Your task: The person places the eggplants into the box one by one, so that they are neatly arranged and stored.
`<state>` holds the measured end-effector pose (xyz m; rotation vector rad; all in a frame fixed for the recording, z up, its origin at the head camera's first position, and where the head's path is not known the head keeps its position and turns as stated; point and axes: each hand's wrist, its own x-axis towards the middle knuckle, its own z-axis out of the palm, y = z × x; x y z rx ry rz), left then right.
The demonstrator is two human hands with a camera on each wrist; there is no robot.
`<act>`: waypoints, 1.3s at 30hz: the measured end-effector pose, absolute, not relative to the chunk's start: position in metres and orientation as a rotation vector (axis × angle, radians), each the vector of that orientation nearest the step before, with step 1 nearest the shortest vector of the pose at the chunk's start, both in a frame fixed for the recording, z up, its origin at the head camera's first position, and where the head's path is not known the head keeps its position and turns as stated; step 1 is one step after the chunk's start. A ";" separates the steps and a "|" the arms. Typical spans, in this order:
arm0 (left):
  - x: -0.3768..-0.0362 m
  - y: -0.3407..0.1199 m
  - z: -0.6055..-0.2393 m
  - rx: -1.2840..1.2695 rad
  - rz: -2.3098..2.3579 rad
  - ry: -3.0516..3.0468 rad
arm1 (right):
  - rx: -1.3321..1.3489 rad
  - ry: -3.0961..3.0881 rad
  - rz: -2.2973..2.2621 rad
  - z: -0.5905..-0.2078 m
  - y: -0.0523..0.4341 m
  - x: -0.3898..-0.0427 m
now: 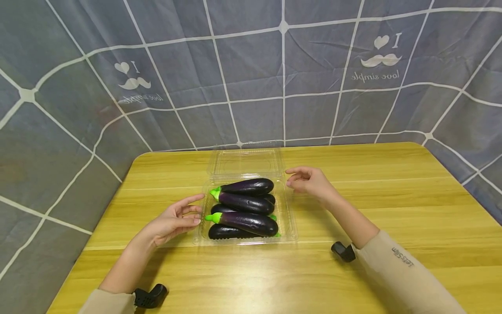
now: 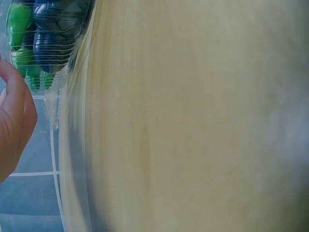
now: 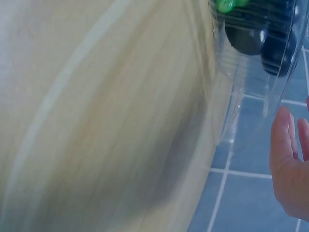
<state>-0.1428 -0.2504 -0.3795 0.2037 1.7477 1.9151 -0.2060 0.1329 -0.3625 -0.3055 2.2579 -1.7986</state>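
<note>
Clear plastic box (image 1: 288, 218) at the middle of the wooden tabletop (image 1: 392, 196), lid (image 1: 246, 162) folded open flat toward the far side. Inside, several dark purple eggplants (image 1: 245, 209) stacked lengthwise, green stems mostly pointing left. Left hand (image 1: 172, 220) just beside the box's left edge, fingers straight and relaxed, fingertips at or near the rim, holding nothing. Right hand (image 1: 310, 179) just beside the far right corner, fingers loosely bent, gripping nothing. Beige sleeves on both forearms. Behind the tabletop, a grey cloth (image 1: 251, 74) with white grid lines.
</note>
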 end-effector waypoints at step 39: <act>-0.142 -0.249 -0.380 0.179 1.929 1.746 | 0.099 1.777 -2.030 -0.378 0.126 -0.247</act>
